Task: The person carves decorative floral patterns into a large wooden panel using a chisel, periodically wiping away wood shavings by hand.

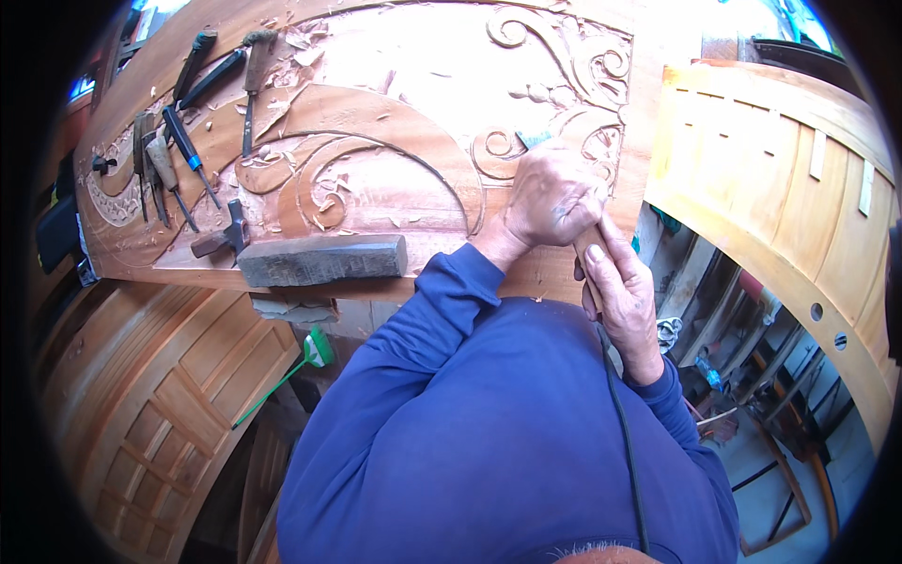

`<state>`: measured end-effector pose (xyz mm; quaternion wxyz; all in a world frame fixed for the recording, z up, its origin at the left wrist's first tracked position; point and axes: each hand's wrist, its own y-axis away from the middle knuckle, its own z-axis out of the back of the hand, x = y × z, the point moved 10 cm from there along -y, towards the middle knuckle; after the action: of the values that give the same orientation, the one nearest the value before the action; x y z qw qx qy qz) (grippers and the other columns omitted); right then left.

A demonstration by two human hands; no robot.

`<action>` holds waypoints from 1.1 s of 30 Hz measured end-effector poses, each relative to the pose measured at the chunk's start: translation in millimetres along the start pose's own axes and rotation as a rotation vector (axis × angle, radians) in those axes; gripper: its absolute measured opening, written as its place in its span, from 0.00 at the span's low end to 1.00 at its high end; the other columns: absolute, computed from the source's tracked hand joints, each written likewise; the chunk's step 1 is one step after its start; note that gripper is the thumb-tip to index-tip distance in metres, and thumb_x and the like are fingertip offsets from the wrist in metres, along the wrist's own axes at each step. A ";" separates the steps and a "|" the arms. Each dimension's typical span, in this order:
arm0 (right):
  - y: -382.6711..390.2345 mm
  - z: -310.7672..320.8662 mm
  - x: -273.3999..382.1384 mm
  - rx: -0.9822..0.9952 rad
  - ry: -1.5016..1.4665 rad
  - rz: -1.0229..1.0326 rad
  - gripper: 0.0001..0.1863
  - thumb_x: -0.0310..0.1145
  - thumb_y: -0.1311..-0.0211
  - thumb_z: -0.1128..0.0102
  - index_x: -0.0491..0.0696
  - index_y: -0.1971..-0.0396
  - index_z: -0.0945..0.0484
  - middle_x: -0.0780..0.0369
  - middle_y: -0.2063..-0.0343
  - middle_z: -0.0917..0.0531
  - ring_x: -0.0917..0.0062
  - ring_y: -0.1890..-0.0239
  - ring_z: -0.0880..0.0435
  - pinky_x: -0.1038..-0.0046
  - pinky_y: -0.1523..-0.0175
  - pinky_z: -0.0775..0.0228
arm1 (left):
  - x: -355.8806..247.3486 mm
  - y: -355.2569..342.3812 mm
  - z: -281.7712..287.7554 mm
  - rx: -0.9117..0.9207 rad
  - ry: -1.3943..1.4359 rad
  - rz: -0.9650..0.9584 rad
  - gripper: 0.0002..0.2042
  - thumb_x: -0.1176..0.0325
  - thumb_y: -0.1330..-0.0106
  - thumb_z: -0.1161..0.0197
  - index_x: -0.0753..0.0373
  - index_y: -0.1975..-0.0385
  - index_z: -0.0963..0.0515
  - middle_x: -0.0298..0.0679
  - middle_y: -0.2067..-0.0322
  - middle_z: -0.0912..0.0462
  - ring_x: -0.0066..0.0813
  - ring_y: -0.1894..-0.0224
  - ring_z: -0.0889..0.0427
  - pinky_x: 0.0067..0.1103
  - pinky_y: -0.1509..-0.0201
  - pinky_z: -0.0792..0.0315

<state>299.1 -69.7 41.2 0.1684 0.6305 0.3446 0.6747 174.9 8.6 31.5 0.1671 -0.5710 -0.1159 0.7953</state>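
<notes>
A large wooden panel (427,202) with carved scrolls lies before me, scattered with shavings. Over its near right part, my left hand (554,195) is closed in a fist. A brown wooden handle (589,246) comes out beneath that fist, and my right hand (622,296) has its fingers wrapped round it from the near side. The tool's working end is hidden by my left hand. Just past the left knuckles shows a small teal piece (534,139), too little of it to name. Carved scrollwork (601,61) runs along the panel's right end.
Several carving chisels (183,141) lie at the panel's left. A hammer (224,237) and a long grey block (322,260) rest by the near edge. Panelled wooden doors stand at lower left (178,414) and right (770,179). A green broom (318,348) leans below.
</notes>
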 end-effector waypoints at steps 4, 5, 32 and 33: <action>-6.8 -0.1 -6.1 -0.009 -0.008 0.012 0.27 0.31 0.21 0.48 0.46 0.26 0.35 0.63 0.68 0.21 0.90 0.84 0.32 0.86 0.79 0.40 | -0.3 -2.8 6.6 -0.091 0.002 -0.007 0.14 0.58 0.41 0.44 0.57 0.85 0.22 0.40 0.83 0.21 0.44 0.76 0.22 0.36 0.64 0.29; -15.3 -4.6 -4.0 0.000 -0.053 0.027 0.27 0.30 0.22 0.47 0.46 0.26 0.35 0.65 0.70 0.22 0.91 0.83 0.33 0.86 0.78 0.40 | 3.9 -2.9 5.5 -0.090 0.004 -0.005 0.14 0.58 0.41 0.44 0.57 0.85 0.22 0.40 0.83 0.21 0.44 0.76 0.22 0.36 0.64 0.29; -7.6 -2.1 9.0 0.023 0.035 0.121 0.27 0.33 0.21 0.47 0.46 0.26 0.34 0.65 0.72 0.22 0.91 0.85 0.33 0.85 0.81 0.40 | 1.9 -1.8 5.4 -0.110 -0.025 -0.039 0.16 0.59 0.41 0.44 0.60 0.86 0.24 0.46 0.85 0.25 0.49 0.78 0.23 0.40 0.67 0.30; -8.1 -3.9 8.9 0.022 0.037 0.097 0.27 0.33 0.21 0.47 0.46 0.26 0.34 0.65 0.72 0.22 0.91 0.85 0.33 0.85 0.81 0.40 | 3.6 0.1 7.3 -0.136 -0.015 -0.042 0.15 0.59 0.41 0.44 0.60 0.86 0.24 0.46 0.85 0.25 0.49 0.78 0.23 0.40 0.68 0.30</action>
<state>292.3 -59.1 42.4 0.1224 0.6359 0.3241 0.6897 166.9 10.1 30.6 0.1438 -0.5725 -0.1827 0.7863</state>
